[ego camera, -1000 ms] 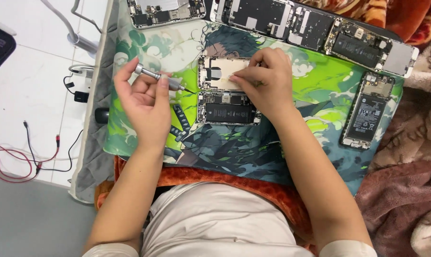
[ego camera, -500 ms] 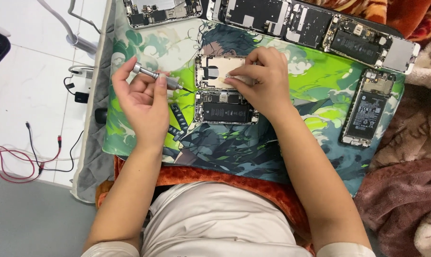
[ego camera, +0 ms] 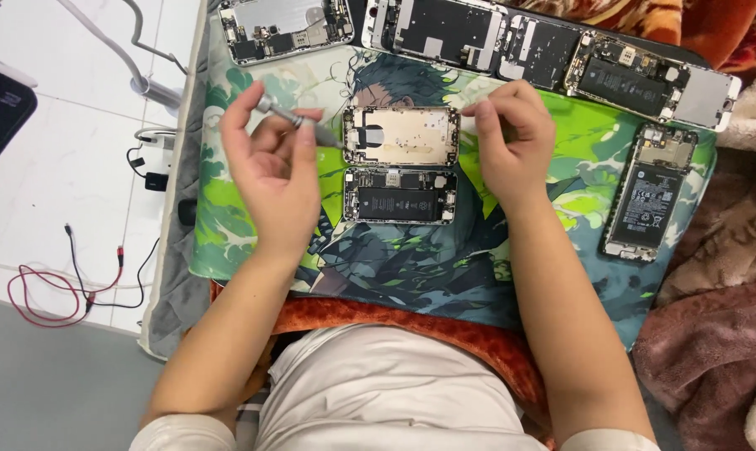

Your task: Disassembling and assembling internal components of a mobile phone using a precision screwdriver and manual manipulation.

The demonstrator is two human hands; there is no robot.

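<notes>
My left hand point(ego camera: 269, 171) grips a slim silver screwdriver point(ego camera: 299, 121), its tip at the left edge of a gold-coloured phone back plate point(ego camera: 401, 135) lying on the green illustrated mat point(ego camera: 562, 267). My right hand point(ego camera: 512, 138) rests at the plate's right edge, fingertips pinched together; whether it holds a small part I cannot tell. Just below the plate lies an opened phone body point(ego camera: 400, 196) with a black battery showing.
Several opened phones point(ego camera: 478, 33) line the far edge of the mat. Another opened phone point(ego camera: 649, 192) lies at the right. Red and black wires point(ego camera: 52, 288) and a small charger point(ego camera: 154, 179) lie on the white floor to the left. Blankets point(ego camera: 712, 334) bunch at the right.
My right hand has slid off the gold plate to its right edge, uncovering the plate. My left hand keeps the screwdriver at the plate's left side.
</notes>
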